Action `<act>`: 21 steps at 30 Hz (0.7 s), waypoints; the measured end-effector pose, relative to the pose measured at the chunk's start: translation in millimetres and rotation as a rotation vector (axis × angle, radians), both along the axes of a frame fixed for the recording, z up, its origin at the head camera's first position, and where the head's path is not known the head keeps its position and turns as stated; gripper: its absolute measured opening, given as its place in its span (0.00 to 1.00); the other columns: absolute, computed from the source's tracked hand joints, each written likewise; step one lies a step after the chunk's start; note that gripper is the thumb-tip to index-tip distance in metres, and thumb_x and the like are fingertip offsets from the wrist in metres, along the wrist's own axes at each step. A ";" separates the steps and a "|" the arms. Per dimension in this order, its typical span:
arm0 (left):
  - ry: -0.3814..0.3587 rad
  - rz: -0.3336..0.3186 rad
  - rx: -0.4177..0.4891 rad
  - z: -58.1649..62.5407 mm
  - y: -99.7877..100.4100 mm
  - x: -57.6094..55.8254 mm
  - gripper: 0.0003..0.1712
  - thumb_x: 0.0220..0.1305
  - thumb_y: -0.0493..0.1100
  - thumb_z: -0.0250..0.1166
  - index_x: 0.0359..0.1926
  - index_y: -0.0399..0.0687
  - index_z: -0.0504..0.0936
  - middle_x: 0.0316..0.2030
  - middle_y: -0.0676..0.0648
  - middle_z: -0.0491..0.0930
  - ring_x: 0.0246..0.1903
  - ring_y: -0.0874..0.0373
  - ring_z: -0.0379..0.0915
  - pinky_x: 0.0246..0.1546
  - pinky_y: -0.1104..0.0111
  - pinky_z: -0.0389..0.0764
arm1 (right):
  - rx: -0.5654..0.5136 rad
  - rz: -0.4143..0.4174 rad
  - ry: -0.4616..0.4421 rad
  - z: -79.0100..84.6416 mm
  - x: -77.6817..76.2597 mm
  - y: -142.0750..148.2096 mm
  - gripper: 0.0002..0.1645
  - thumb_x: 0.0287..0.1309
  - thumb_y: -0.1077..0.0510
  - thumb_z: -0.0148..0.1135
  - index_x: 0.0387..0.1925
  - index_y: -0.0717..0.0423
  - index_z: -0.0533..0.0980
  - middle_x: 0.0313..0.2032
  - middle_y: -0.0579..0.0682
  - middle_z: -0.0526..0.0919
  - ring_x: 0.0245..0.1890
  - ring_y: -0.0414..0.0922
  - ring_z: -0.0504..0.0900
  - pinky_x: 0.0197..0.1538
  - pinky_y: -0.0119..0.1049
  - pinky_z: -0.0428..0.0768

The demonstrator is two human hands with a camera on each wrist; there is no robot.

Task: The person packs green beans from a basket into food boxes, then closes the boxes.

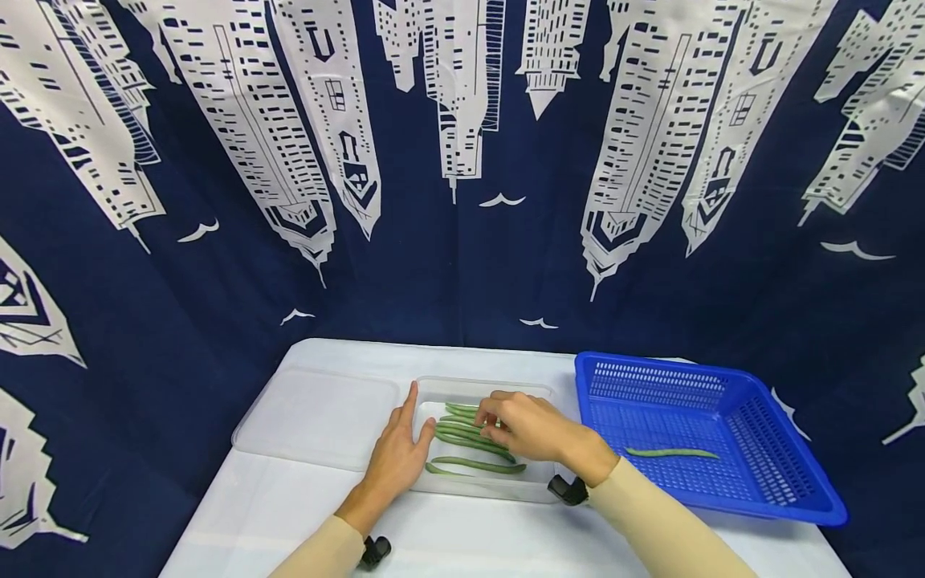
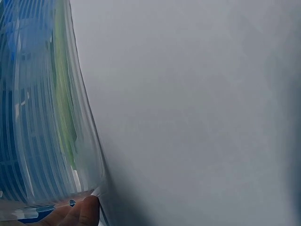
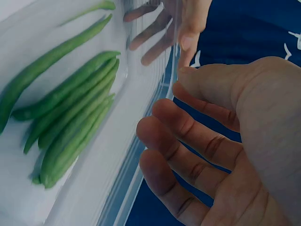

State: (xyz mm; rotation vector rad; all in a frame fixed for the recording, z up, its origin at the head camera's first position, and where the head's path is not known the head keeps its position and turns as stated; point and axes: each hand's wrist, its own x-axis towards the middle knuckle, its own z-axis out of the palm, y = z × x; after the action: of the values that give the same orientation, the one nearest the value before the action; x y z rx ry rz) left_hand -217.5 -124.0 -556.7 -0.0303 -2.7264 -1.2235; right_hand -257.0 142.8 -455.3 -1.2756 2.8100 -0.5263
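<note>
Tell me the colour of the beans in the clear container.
The beans are green, showing best in the right wrist view.

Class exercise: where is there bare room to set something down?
Free: tabletop bordered by clear container and both sleeves; tabletop between lid and left sleeve; the blue basket's floor around one bean. Crowded: the container, holding green beans, left hand at one end, right hand above.

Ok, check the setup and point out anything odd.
One bean lies alone in the blue basket, which looks slightly odd because the other beans lie in the clear box. Nothing looks spilled.
</note>
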 end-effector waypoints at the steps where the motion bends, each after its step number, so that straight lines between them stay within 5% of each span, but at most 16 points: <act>1: -0.001 0.000 0.006 -0.1 0.3 -0.2 0.44 0.92 0.57 0.58 0.97 0.59 0.54 0.77 0.32 0.79 0.73 0.28 0.82 0.73 0.32 0.83 | -0.004 -0.002 0.010 0.9 -0.5 3.5 0.05 0.79 0.56 0.76 0.51 0.44 0.91 0.45 0.40 0.92 0.38 0.32 0.87 0.40 0.34 0.87; 8: -0.011 0.001 0.001 -2.6 1.8 1.3 0.44 0.92 0.56 0.58 0.97 0.57 0.54 0.76 0.32 0.79 0.73 0.28 0.82 0.74 0.33 0.82 | -0.048 -0.005 0.025 5.4 -2.6 33.0 0.06 0.79 0.60 0.75 0.51 0.47 0.91 0.43 0.40 0.91 0.40 0.33 0.87 0.43 0.32 0.87; 21: -0.012 0.005 0.005 2.3 -1.7 0.2 0.44 0.92 0.56 0.58 0.97 0.58 0.53 0.79 0.31 0.77 0.76 0.27 0.80 0.76 0.32 0.81 | -0.133 -0.098 -0.052 18.6 -6.3 100.5 0.06 0.80 0.53 0.77 0.53 0.46 0.90 0.45 0.37 0.91 0.41 0.33 0.85 0.45 0.36 0.90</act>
State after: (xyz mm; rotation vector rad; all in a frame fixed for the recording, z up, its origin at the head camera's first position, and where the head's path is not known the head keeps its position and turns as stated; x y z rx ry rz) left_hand -217.3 -125.8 -554.4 -0.0159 -2.7321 -1.2337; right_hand -263.3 243.3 -436.7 -1.1294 2.8483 -0.7511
